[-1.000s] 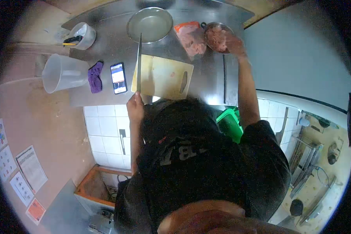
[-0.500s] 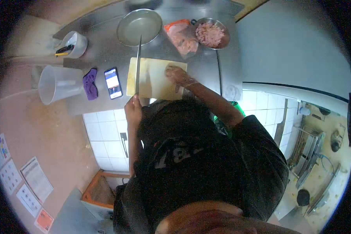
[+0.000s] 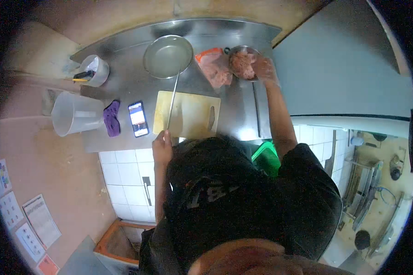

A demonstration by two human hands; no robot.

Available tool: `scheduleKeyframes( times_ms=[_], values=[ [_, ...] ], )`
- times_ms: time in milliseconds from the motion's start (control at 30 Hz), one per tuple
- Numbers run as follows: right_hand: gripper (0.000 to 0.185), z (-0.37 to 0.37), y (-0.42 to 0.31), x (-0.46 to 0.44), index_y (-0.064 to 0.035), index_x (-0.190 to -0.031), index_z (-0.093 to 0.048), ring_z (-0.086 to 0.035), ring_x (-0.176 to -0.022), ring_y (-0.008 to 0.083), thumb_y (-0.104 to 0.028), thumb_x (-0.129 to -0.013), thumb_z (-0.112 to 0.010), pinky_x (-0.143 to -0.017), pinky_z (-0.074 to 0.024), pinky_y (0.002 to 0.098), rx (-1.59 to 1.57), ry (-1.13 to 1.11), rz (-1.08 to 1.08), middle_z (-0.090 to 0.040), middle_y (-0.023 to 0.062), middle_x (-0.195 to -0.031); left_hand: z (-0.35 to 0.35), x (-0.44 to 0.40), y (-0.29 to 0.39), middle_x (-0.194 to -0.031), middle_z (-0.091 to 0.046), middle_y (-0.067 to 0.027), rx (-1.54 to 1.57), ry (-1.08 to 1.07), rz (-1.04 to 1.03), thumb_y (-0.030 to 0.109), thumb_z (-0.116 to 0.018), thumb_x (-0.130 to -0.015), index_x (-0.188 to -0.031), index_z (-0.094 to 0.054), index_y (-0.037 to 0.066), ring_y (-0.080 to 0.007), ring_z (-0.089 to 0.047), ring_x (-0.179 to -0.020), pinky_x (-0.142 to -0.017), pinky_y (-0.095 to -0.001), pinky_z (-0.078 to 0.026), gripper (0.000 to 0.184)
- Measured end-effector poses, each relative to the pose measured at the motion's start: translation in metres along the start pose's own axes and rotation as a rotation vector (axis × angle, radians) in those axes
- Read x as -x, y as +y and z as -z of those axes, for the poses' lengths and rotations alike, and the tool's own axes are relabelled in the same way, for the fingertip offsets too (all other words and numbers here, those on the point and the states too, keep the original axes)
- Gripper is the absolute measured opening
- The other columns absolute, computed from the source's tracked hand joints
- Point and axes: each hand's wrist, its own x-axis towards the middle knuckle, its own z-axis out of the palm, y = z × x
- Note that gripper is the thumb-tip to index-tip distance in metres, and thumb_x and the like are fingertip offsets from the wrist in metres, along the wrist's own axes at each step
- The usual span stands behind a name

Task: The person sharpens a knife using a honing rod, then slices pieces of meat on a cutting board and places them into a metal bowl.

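My left hand (image 3: 162, 143) is closed round the handle of a long knife (image 3: 173, 103), whose blade points away from me over the left part of the cutting board (image 3: 192, 114). Its tip reaches the near rim of a round metal bowl (image 3: 168, 57). At the right, my right hand (image 3: 264, 69) is at the right rim of a smaller bowl with pieces of pink meat (image 3: 243, 63); its fingers are blurred, and whether they hold anything is unclear. Between the two bowls lies a plastic bag of pink meat (image 3: 214, 68) with an orange-red top edge.
On the left of the steel counter (image 3: 124, 55) are a lit phone (image 3: 138, 119), a purple cloth (image 3: 111, 118), a clear plastic jug (image 3: 78, 113) and a white tub (image 3: 96, 71) with utensils. A green bin (image 3: 267, 158) stands below the counter's front edge.
Half a second ago my right hand was over the cutting board; now it is back at the meat bowl. My left hand still holds the knife. The whole view has shifted.
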Motion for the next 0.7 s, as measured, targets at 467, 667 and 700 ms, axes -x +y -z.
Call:
scheduleKeyframes(
  times_ms=[467, 667, 700],
  values=[
    [0.036, -0.073, -0.134, 0.019, -0.0106, -0.119, -0.062, -0.056, -0.114, 0.035, -0.035, -0.097, -0.046, -0.102, -0.0416, 0.0457, -0.529, -0.116, 0.074, -0.06, 0.0146, -0.123, -0.005, 0.016, -0.007, -0.063, -0.051, -0.0119, 0.09, 0.042, -0.156, 0.04, -0.042, -0.103, -0.096, -0.052, 0.004, -0.0196, -0.05, -0.06, -0.056, -0.0369, -0.042, 0.039],
    [0.034, -0.048, -0.115, 0.033, -0.0087, -0.118, -0.061, -0.061, -0.111, 0.027, -0.03, -0.093, -0.058, -0.093, -0.0501, 0.0397, -1.178, 0.019, 0.035, -0.065, 0.0102, -0.119, 0.004, 0.023, 0.008, -0.069, -0.06, -0.0255, -0.103, 0.028, -0.13, 0.036, -0.044, -0.102, -0.1, -0.057, 0.001, -0.0452, -0.061, -0.067, -0.06, -0.0486, -0.045, 0.037],
    [0.033, -0.075, -0.105, 0.028, -0.0069, -0.119, -0.061, -0.061, -0.113, 0.026, -0.026, -0.092, -0.06, -0.092, -0.051, 0.038, -1.721, -0.067, -0.01, -0.064, 0.011, -0.121, 0.002, 0.021, 0.005, -0.066, -0.057, -0.0167, -0.09, 0.021, -0.122, 0.037, -0.044, -0.102, -0.099, -0.056, 0.003, -0.0307, -0.056, -0.062, -0.057, -0.0408, -0.043, 0.036]
  ],
)
